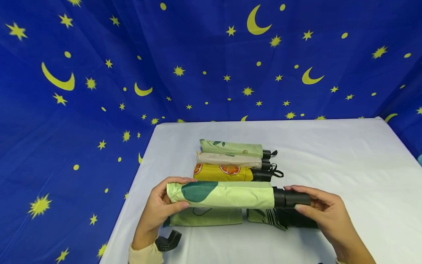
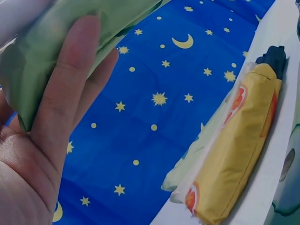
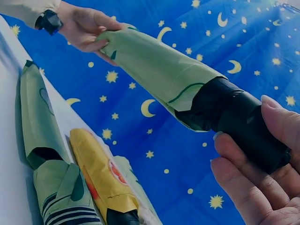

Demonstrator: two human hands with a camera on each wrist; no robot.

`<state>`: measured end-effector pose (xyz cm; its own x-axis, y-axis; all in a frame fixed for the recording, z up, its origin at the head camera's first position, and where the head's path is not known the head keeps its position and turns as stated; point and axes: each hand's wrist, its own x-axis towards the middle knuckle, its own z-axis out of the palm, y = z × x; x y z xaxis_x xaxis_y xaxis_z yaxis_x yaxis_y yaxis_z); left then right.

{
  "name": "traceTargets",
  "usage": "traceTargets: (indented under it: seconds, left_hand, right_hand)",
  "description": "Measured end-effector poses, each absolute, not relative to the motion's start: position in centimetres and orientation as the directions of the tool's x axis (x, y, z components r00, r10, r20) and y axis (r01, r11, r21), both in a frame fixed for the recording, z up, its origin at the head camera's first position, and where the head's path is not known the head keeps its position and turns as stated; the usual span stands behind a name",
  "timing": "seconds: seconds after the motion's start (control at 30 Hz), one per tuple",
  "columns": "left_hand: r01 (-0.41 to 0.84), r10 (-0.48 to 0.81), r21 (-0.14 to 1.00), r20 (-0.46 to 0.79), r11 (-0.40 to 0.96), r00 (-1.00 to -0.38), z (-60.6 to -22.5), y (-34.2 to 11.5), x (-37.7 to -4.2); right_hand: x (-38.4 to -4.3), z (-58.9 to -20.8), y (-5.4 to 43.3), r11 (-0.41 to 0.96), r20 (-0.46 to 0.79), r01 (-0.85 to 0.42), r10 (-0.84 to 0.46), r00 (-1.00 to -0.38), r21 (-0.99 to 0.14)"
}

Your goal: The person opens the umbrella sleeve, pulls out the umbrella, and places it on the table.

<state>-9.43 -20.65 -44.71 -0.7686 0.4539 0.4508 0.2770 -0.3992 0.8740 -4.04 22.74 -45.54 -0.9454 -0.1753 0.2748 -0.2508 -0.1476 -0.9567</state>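
Note:
A folded umbrella (image 1: 227,195) in a light green cover with a dark green leaf print is held level above the table by both hands. My left hand (image 1: 165,200) pinches its covered end between thumb and fingers. My right hand (image 1: 324,209) grips the black handle (image 1: 296,198) at the other end. In the right wrist view the handle (image 3: 248,126) sticks out of the cover's open mouth. Beneath it lie a green umbrella cover (image 1: 211,218) and a green umbrella with dark stripes (image 1: 267,218), partly hidden by the held umbrella.
Behind lie a yellow umbrella with orange slices (image 1: 227,172), a pale pink one (image 1: 230,160) and a light green one (image 1: 234,147), side by side. They rest on a white-covered table (image 1: 346,157). A blue cloth (image 1: 211,55) with moons and stars hangs around it.

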Motion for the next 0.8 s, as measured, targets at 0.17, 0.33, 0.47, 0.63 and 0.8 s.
traceTargets:
  seconds: [0.17, 0.33, 0.47, 0.63, 0.8]
  left_hand:
    - [0.286, 0.447, 0.869, 0.46, -0.404, -0.767, -45.1, -20.9, -9.5]
    - [0.297, 0.442, 0.856, 0.481, -0.423, -0.757, -45.4, -21.0, -9.5]
    - [0.299, 0.436, 0.856, 0.481, -0.422, -0.761, -45.4, -21.1, -9.4]
    - [0.305, 0.422, 0.852, 0.485, -0.426, -0.766, -45.5, -21.5, -9.2]
    - [0.301, 0.425, 0.857, 0.478, -0.419, -0.768, -45.5, -21.7, -9.1]
  right_hand:
    - [-4.0, -45.5, 23.0, -0.132, 0.271, -0.252, -0.157, -0.95, -0.959]
    - [-4.0, -45.4, 23.2, -0.145, 0.269, -0.246, -0.165, -0.949, -0.958]
    - [-3.9, -45.4, 23.4, -0.14, 0.269, -0.248, -0.156, -0.95, -0.959]
    - [-4.0, -45.5, 23.6, -0.156, 0.291, -0.268, -0.154, -0.944, -0.951]
    - [-4.1, -45.9, 23.9, -0.215, 0.336, -0.298, -0.167, -0.927, -0.93]
